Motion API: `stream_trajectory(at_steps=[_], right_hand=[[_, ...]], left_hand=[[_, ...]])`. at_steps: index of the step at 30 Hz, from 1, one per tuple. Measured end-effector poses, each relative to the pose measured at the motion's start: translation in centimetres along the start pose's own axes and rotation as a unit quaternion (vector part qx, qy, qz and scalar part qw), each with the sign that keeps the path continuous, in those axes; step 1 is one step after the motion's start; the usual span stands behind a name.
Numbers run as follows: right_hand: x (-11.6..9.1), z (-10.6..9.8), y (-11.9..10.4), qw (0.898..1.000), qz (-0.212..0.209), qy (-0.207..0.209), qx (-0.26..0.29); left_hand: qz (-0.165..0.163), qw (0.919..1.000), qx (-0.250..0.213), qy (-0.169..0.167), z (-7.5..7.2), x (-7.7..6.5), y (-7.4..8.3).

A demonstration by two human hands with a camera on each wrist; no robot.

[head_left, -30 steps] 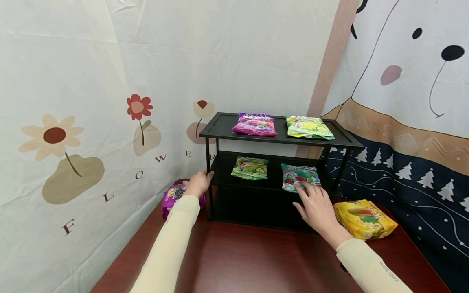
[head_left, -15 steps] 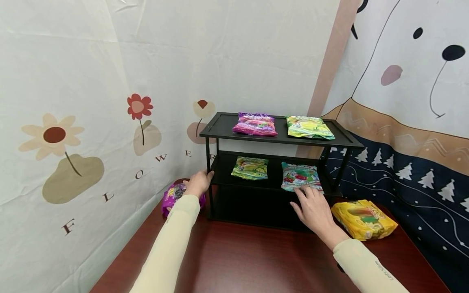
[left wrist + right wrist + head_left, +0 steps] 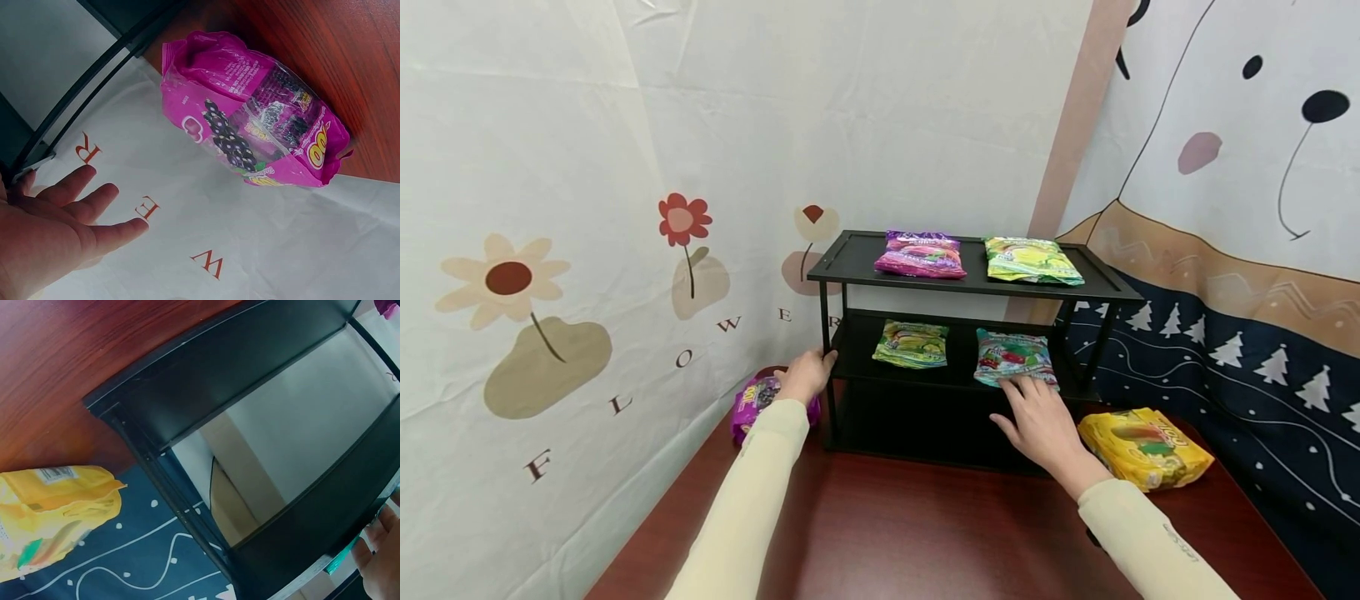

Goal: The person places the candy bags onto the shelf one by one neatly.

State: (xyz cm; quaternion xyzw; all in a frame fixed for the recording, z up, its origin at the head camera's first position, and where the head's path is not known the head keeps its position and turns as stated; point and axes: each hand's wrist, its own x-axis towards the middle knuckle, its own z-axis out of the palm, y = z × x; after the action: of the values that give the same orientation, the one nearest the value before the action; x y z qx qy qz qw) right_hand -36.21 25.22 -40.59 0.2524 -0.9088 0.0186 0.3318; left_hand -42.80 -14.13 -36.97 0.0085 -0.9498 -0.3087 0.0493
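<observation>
My left hand (image 3: 805, 377) holds the left side of a black three-tier shelf rack (image 3: 977, 292) at its middle level, thumb at the front post. In the left wrist view, the other fingers (image 3: 103, 200) stick out loosely. My right hand (image 3: 1041, 425) reaches to the middle shelf, its fingertips touching the front edge of a teal candy bag with red fruit (image 3: 1013, 357). That bag lies flat at the right of the shelf. To its left lies a green-yellow candy bag (image 3: 912, 344). In the right wrist view, the right hand (image 3: 381, 556) shows only partly.
A purple candy bag (image 3: 921, 255) and a yellow-green one (image 3: 1032, 261) lie on the top shelf. A purple bag with dark berries (image 3: 250, 119) sits left of the rack, a yellow bag (image 3: 1146, 450) right of it, both on the red-brown table (image 3: 895, 533). Printed cloth hangs behind.
My right hand has drawn slightly back and left, from over the teal bag to its front edge. The teal bag has shifted a little on the shelf. The left hand stays put.
</observation>
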Motion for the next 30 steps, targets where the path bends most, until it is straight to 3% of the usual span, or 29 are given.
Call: stream_trajectory(at_steps=[13, 30], right_hand=[[-0.23, 0.32, 0.48, 0.996, 0.013, -0.084, 0.017], [-0.95, 0.51, 0.04, 0.998, 0.019, -0.057, 0.013]], left_hand=[[0.004, 0.9999, 0.011, 0.004, -0.19, -0.17, 0.14], [-0.003, 1.0000, 0.006, -0.007, -0.12, -0.16, -0.03]])
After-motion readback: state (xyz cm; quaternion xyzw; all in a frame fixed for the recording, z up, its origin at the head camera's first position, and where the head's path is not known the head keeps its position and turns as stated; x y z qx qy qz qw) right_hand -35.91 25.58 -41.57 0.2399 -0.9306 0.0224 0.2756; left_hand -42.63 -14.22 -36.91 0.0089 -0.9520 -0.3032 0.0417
